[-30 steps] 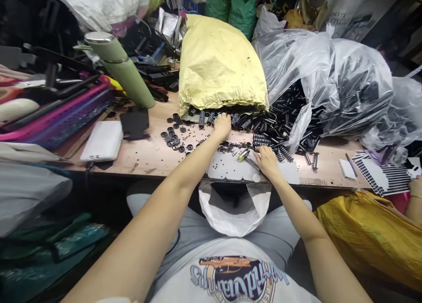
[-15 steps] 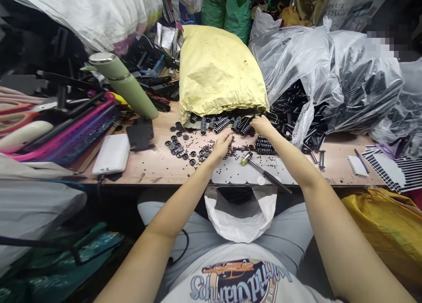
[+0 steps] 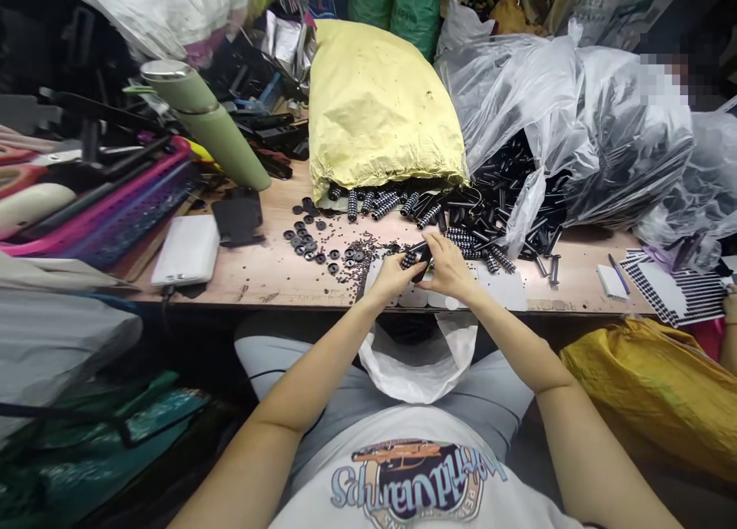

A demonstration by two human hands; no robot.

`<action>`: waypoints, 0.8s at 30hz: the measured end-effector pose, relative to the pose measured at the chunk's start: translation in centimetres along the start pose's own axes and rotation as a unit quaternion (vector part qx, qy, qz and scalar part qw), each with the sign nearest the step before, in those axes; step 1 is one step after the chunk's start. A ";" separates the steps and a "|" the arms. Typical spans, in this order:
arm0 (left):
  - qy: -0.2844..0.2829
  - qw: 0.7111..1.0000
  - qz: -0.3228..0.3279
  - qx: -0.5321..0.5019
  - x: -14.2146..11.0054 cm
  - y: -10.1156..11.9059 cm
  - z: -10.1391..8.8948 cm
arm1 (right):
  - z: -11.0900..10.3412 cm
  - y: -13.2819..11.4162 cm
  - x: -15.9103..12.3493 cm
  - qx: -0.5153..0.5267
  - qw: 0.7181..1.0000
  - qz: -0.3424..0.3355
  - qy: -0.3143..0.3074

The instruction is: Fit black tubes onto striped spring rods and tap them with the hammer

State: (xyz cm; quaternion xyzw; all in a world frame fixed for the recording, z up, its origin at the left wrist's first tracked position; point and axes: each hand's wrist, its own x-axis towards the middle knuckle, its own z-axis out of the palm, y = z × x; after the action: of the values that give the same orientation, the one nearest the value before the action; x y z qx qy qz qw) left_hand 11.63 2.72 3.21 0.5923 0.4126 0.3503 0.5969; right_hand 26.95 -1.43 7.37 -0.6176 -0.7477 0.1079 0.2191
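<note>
My left hand (image 3: 393, 276) and my right hand (image 3: 448, 267) meet near the front edge of the wooden table (image 3: 270, 272). Both are closed around a small black studded cylinder (image 3: 415, 256) held between them. Just behind the hands lie more studded cylinders (image 3: 385, 203) spilling from a yellow sack (image 3: 377, 107). Black washers (image 3: 305, 241) and tiny beads are scattered left of my left hand. White sheets (image 3: 500, 289) lie under the hands.
Clear plastic bags (image 3: 576, 122) of black tubes fill the back right. A green flask (image 3: 207, 122), pink baskets (image 3: 109, 206) and a white box (image 3: 185, 250) stand on the left. A white bag (image 3: 420, 360) hangs below the table edge. Another person's hand (image 3: 730, 306) shows at far right.
My right hand left the pile by the sack and drew back toward me. My left hand came off the beads. Both now hold one cylinder together; the yellow-tipped tool is hidden.
</note>
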 end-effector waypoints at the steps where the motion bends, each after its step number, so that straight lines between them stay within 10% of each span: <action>1: 0.012 0.997 0.039 0.070 -0.4 -0.4 0.0 | 0.2 0.0 -0.4 -0.008 1.000 0.014 0.008; 6: 0.066 0.880 0.129 0.453 -3.9 -2.5 -1.1 | 2.2 0.9 -4.2 0.046 0.998 0.033 -0.018; 9: 0.052 0.868 0.146 0.473 -5.1 -2.5 -2.5 | 3.6 1.2 -6.7 0.076 0.994 0.031 -0.067; 19: 0.052 0.989 0.113 0.077 -1.7 -0.5 -1.2 | 5.7 -0.9 -8.5 -0.058 0.991 0.120 -0.036; 24: 0.045 0.964 -0.035 -0.260 -1.7 0.6 0.4 | 4.1 -1.3 -8.5 0.016 0.991 0.117 -0.064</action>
State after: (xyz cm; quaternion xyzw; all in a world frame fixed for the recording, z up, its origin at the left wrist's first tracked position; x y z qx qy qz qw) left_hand 11.32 1.05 3.91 0.3849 0.3544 0.4508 0.7232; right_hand 25.12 -9.53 2.69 -0.6889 -0.6810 0.1843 0.1664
